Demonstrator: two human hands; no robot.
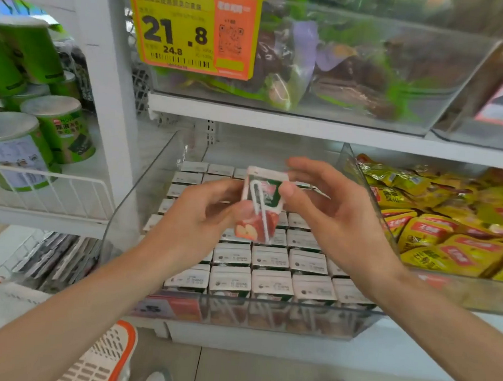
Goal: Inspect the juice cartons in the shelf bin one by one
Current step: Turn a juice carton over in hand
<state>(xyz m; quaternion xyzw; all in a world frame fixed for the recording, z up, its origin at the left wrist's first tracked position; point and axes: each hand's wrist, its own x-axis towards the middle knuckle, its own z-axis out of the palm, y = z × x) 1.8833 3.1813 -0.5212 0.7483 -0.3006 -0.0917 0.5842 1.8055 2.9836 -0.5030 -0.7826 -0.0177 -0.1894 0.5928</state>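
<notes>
- A person holds one small juice box (pixel 259 204) up in the air, over the middle of a clear bin (pixel 135 212) on the shelf.
- The left hand (pixel 200 216) grasps the low left part of the juice box. Its fingers curl around the side and its thumb lies on the front.
- The right hand (pixel 326 207) grasps the top right part. Its thumb presses on the right edge and its fingers reach behind the top.
- The juice box leans a little. It has a red apple picture at the bottom and a white straw (pixel 257 199) stuck to the side we can see.
- Many more juice boxes (pixel 270 284) stand in neat rows in the bin, right under the hands. We see their white tops.
- Just to the right is another clear bin full of yellow packets (pixel 437 233).
- To the left, green cans (pixel 55 129) lie piled on a white wire rack (pixel 45 190).
- On the shelf above, far from the person, a big clear box (pixel 371 79) holds bags of snacks. A yellow and orange price tag (pixel 193 25) that says 21.8 hangs on its front.
- Near the person's feet, at the bottom left, is a white and orange basket (pixel 104 355).
- The tips of two shoes (pixel 158 380) show at the bottom edge.
</notes>
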